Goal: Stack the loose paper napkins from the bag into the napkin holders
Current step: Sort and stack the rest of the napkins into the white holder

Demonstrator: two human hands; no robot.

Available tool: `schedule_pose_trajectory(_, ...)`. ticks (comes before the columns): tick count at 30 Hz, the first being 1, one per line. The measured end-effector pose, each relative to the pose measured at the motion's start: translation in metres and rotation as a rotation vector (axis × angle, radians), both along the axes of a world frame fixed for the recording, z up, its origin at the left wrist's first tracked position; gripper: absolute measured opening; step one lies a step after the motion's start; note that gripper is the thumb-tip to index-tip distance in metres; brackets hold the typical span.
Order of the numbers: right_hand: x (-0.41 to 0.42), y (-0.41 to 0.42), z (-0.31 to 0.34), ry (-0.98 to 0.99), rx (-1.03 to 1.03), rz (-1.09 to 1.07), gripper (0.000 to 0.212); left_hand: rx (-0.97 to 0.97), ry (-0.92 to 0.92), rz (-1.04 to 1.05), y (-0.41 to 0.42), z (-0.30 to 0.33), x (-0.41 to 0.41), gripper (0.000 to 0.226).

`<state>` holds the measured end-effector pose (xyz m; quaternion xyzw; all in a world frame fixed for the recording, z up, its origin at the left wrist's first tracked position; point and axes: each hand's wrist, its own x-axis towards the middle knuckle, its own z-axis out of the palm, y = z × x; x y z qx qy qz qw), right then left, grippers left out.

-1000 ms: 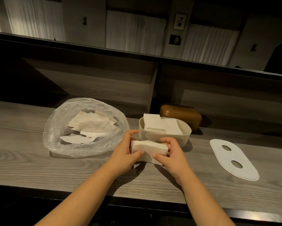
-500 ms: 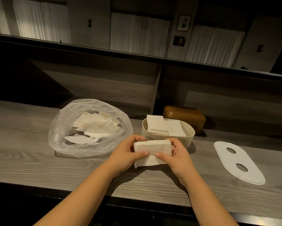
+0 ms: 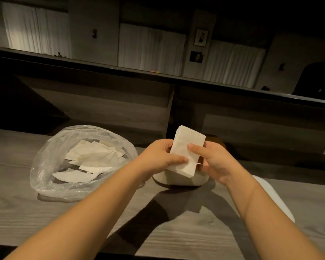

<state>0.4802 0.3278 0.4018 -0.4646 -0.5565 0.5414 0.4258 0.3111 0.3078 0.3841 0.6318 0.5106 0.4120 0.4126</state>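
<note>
A: What do the fingers hold?

B: Both hands grip one stack [image 3: 188,151] of napkins, raised just above the holder [image 3: 178,180]. The left hand [image 3: 162,157] has its thumb laid across the stack's near face and its other fingers curled round the left edge. The right hand [image 3: 214,162] presses its thumb on the near face higher up, with the other fingers wrapped behind the right edge. None of the fingers is spread wide; all are closed on the paper.

A: How does the stack sit?

B: Nearly upright, long side up, top leaning a little right. Its lower corner hangs in front of the holder's rim; I cannot tell if it touches.

A: And the holder?

B: Only its pale front wall shows under the hands, standing on the counter [image 3: 176,233]. Its inside is hidden.

A: Where are the loose napkins?

B: In the clear bag [image 3: 51,162], left of the holder, mouth open upward, the napkins [image 3: 90,162] lying jumbled in it. The bag's right side comes near the left wrist.

A: Room around?

B: Bare counter lies on the near side of the holder, crossed by the arms' shadows. Right of the holder a white lid [image 3: 276,199] lies flat, partly behind the right forearm. Behind the holder a brown box [image 3: 219,142] peeps out, then the shelf's back wall.

A: The arms?

B: Both forearms reach forward from the near edge and converge over the holder, wrists slightly bent inward.
</note>
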Motion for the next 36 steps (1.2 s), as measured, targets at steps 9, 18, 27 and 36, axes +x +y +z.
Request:
schedule_pose_trajectory(9, 0.038, 0.069, 0.006, -0.326, -0.118, -0.191, 0.041, 0.258, 0.489, 0.255, 0.045, 0.000, 0.002, 0.033)
schedule_pose_trajectory(18, 0.005, 0.091, -0.018, -0.853, 0.011, -0.034, 0.043, 0.108, 0.896, 0.100, 0.053, -0.028, 0.004, 0.050)
schedule_pose_trajectory(27, -0.012, 0.071, -0.043, -1.170, 0.308, 0.232, 0.067, 0.126, 0.883, 0.097, 0.056, -0.038, 0.004, 0.050)
schedule_pose_trajectory(36, -0.059, 0.033, -0.015, -0.702, 0.896, -0.068, 0.022, 0.554, 0.442, 0.244, 0.025, -0.015, -0.016, 0.043)
